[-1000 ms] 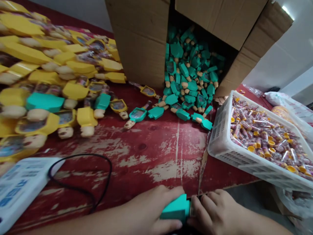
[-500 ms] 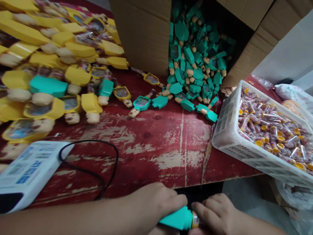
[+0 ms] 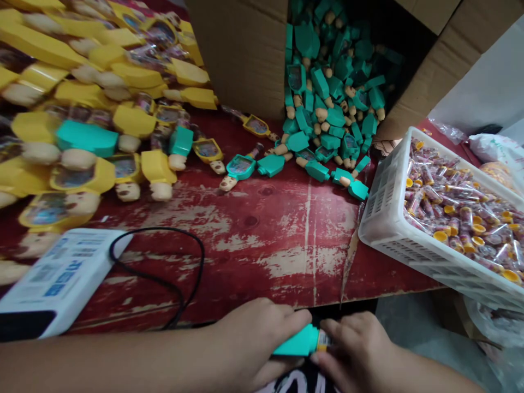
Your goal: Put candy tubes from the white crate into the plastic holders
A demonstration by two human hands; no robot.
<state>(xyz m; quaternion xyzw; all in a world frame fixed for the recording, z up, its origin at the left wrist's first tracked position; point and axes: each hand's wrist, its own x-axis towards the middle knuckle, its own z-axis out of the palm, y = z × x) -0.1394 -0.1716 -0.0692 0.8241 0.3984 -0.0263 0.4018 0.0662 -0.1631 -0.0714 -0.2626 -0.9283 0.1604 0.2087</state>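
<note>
Just below the table's front edge, my left hand [image 3: 262, 338] is closed around a teal plastic toy [image 3: 297, 343], a flat case with a narrow neck. My right hand [image 3: 356, 349] grips a small clear tube with an orange end and a printed label [image 3: 323, 340], which meets the toy's neck. Most of the tube is hidden by my right fingers, so how deep it sits in the neck cannot be seen. Similar teal toys with tan animal heads [image 3: 317, 170] lie on the red table [image 3: 254, 245] beyond my hands.
A cardboard box [image 3: 241, 60] on its side spills teal toys. Yellow toys [image 3: 135, 120] are heaped at the left. A white crate [image 3: 382, 229] of capped tubes stands at the right. A white device [image 3: 77, 273] and a black cable [image 3: 200, 262] lie at front left.
Both hands, with the toy and tube between them, have risen slightly in view. The tube remains against the toy's neck. The scene has shifted a little to the right.
</note>
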